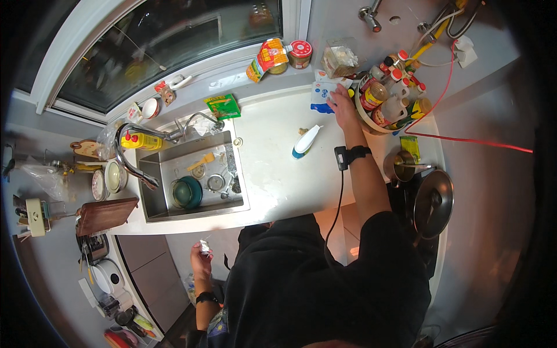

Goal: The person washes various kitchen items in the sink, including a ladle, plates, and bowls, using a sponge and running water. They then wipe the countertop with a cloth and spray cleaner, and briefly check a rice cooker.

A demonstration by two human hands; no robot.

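Observation:
My right hand [342, 102] reaches over the back of the white countertop [270, 182], its fingers at a blue-and-white packet [322, 96]; whether they grip it I cannot tell. Beside it stands a round tub [362, 114] crowded with sauce bottles. Low on the left, off the counter's front edge, my left hand [201, 259] is closed around a small crumpled white or silvery thing [204, 247]. A white squeeze bottle with a blue-green end [306, 142] lies mid-counter, a small brown piece [302, 131] by its side.
Left is a steel sink [150, 191] holding a teal bowl [196, 191] and a yellow spatula [202, 161], under a curved faucet [124, 148]. A wooden cutting board [106, 216] stands left of it. To the right are a pot [400, 167] and a wok [434, 204]. A red cable [470, 140] crosses the right side.

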